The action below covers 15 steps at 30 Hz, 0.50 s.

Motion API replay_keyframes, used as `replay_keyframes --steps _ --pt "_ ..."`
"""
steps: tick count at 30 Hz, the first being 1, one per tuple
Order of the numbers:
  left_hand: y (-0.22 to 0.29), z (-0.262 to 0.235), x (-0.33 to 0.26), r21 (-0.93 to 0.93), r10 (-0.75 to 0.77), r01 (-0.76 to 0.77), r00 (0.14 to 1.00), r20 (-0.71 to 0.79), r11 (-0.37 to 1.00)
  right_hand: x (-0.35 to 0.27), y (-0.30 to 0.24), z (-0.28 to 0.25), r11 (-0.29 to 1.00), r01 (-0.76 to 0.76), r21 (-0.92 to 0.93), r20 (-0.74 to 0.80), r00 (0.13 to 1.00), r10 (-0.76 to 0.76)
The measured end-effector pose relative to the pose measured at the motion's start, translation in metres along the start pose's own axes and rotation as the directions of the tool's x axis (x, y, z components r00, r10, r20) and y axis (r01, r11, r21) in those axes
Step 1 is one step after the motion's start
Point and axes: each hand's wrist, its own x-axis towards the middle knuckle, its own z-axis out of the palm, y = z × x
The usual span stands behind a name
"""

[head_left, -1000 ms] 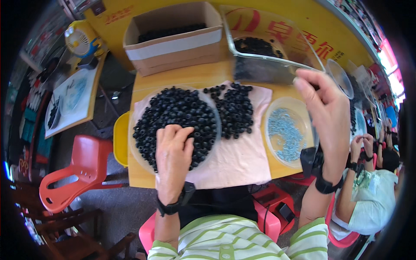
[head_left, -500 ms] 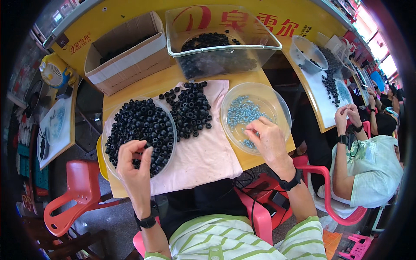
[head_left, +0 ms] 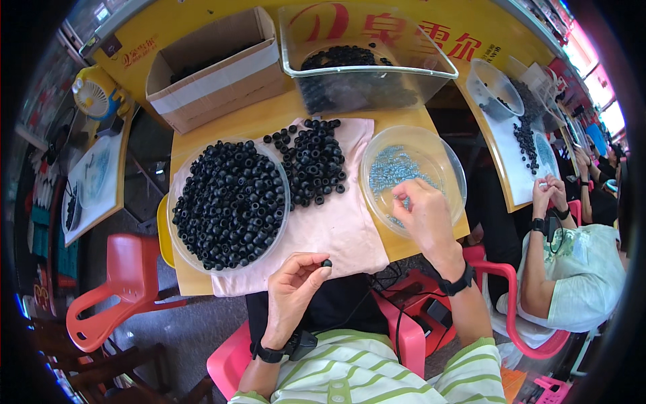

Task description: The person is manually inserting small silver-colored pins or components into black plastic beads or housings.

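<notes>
My left hand (head_left: 291, 291) is closed in a pinch on one round black bead (head_left: 326, 263), just off the near edge of the pink cloth (head_left: 336, 239). Behind it to the left, a round clear tub (head_left: 288, 214) is heaped with black beads (head_left: 229, 202) that have holes. More loose black beads (head_left: 315, 161) lie piled on the cloth. To the right stands a second round clear tub (head_left: 449, 153), where small light-blue pieces (head_left: 397, 168) are scattered. Over its near side, my right hand (head_left: 428, 219) has its fingertips pressed together; whatever they hold is too small to make out.
At the table's back are a cardboard box (head_left: 222, 81) and a clear rectangular bin (head_left: 370, 69) with black beads. A co-worker (head_left: 572, 262) sits to the right at another table (head_left: 498, 145). A red chair (head_left: 131, 276) stands on the left.
My left hand has left the tub of black beads, moving right and toward me with one bead. My right hand stays at the blue pieces. The whole view has shifted slightly.
</notes>
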Motion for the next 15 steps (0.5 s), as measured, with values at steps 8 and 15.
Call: replay_keyframes --steps 8,15 --pt "-0.006 -0.008 0.000 -0.103 -0.097 0.095 0.995 -0.018 0.990 -0.014 -0.065 0.041 0.970 0.227 0.090 0.070 0.970 -0.234" --pt "-0.015 -0.013 0.001 -0.198 -0.089 0.087 0.996 -0.006 0.976 -0.024 -0.059 0.044 0.969 0.107 0.224 0.150 0.978 -0.143"
